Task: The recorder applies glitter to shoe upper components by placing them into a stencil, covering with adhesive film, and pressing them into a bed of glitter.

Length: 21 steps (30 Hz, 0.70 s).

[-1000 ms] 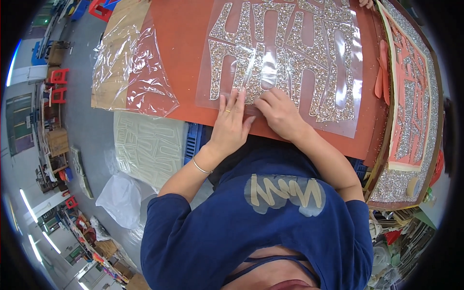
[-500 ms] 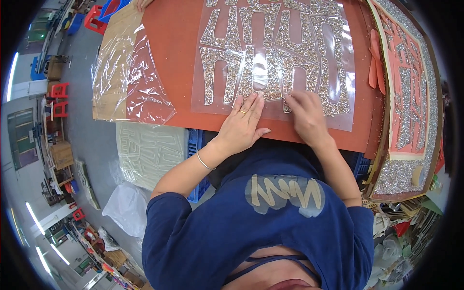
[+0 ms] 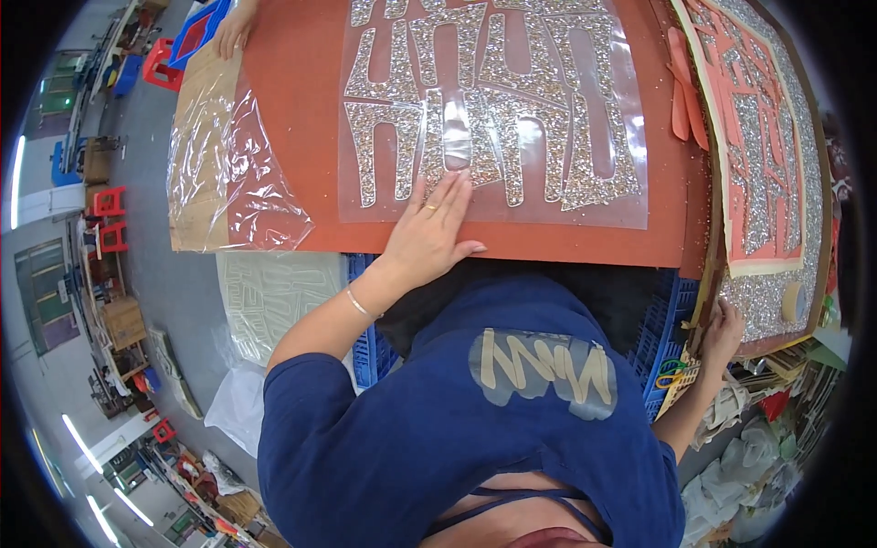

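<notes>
My left hand point(image 3: 429, 228) lies flat with fingers stretched on a clear plastic sheet point(image 3: 347, 203). Glittery rhinestone-covered shapes point(image 3: 603, 192) with long cut-outs are on that sheet, and my fingertips rest at the lower end of the middle ones. Away to the right, my right hand point(image 3: 723, 334) is at the near left corner of a tray point(image 3: 754, 320) spread with silvery glitter stones. Its fingers are bent together over the tray's rim; whatever they may hold is hidden. A reddish-orange board point(image 3: 311, 110) supports the plastic sheet.
Crinkled clear film point(image 3: 265, 173) covers the board's left side, near another person's hand point(image 3: 235, 32). Coral strips point(image 3: 681, 91) lie by the tray, which holds a coral stencil point(image 3: 744, 196) and a tape roll point(image 3: 793, 301). Blue crates point(image 3: 662, 338) stand below. Red stools point(image 3: 111, 219) are far left.
My right hand has left the rhinestone shapes and moved right and nearer to the tray's corner. The left hand stays on the sheet. At upper left, more of the other person's hand shows.
</notes>
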### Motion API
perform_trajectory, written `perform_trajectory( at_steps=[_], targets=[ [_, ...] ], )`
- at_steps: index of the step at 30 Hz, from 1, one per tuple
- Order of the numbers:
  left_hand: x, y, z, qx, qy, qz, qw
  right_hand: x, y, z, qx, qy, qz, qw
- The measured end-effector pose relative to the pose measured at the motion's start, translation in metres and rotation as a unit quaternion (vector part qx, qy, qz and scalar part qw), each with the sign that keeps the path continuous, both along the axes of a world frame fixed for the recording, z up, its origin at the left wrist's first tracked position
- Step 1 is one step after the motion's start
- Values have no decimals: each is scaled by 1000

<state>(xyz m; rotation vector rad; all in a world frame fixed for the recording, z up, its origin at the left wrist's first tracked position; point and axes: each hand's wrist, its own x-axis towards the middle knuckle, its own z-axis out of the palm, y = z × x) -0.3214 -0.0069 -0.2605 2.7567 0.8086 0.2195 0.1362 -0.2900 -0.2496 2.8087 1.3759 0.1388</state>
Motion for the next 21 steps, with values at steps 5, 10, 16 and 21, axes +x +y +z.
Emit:
perform_trajectory(
  at_steps=[5, 10, 16, 21],
  targets=[
    [1, -10, -3, 20, 3, 83, 996, -1, 17, 7, 6, 83, -41, 996],
    [33, -17, -13, 0, -54, 85, 995, 3, 19, 14, -14, 40, 4, 999],
    [25, -7, -13, -52, -192, 97, 975, -87, 91, 65, 154, 146, 139, 967],
    [18, -4, -19, 20, -233, 177, 956, -191, 215, 12, 251, 272, 365, 854]
  ],
)
